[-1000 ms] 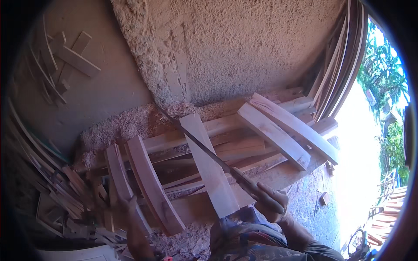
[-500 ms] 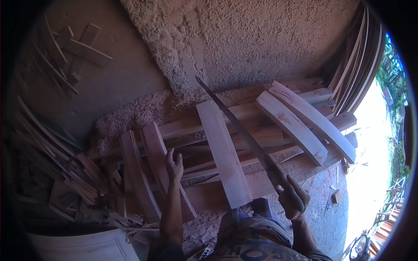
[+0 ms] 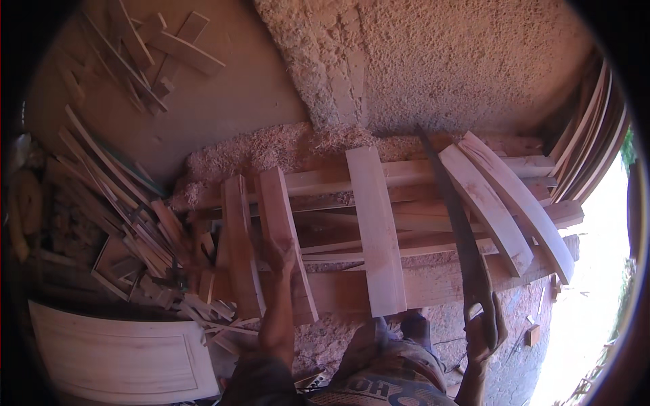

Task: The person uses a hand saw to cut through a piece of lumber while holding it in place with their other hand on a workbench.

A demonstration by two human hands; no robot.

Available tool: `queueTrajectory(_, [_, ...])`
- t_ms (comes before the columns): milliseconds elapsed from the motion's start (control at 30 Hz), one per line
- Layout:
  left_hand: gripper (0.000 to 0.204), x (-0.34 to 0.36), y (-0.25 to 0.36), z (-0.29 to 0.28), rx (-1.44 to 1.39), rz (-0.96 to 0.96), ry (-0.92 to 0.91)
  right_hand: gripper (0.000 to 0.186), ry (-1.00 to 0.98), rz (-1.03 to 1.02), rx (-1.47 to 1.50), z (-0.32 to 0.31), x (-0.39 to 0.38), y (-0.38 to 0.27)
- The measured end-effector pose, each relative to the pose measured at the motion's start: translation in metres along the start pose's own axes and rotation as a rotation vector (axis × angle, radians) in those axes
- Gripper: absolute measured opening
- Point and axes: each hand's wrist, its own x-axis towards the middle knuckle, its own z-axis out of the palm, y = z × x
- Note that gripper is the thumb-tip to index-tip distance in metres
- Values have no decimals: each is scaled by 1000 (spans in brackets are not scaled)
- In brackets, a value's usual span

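My right hand (image 3: 482,337) grips the handle of a long hand saw (image 3: 455,223), whose blade points up and away over the stacked boards. My left hand (image 3: 281,254) rests flat on a curved wooden plank (image 3: 284,237) lying on the pile, beside a second similar plank (image 3: 238,247). A wide pale board (image 3: 376,230) lies between the two hands, across long beams (image 3: 379,177). Two curved boards (image 3: 501,203) lie to the right of the saw blade. My knees and patterned shorts show at the bottom edge.
Sawdust (image 3: 271,152) is heaped behind the pile against a rough plaster wall (image 3: 440,61). Scrap strips and offcuts (image 3: 122,210) litter the left. A pale panel (image 3: 115,352) lies at lower left. Curved boards (image 3: 589,142) lean at the right, near bright daylight.
My left hand has come forward onto the curved plank. The saw has swung from lying across the wide board to the right of it, blade pointing up.
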Motion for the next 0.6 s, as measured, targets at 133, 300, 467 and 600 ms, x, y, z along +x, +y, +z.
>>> queueTrajectory(133, [88, 22, -127, 24, -92, -95, -66, 49, -62, -70, 6, 1, 6, 1])
queueTrajectory(300, [70, 44, -184, 28, 181, -79, -71, 48, -42, -204, 25, 2, -3, 12])
queueTrajectory(467, [63, -28, -28, 10, -18, -312, -385, 45, -69, -183, -94, -9, -3, 11])
queueTrajectory(600, [67, -32, 2, 34, -398, -387, -297, 41, -41, -317, -108, 1, 21, 2])
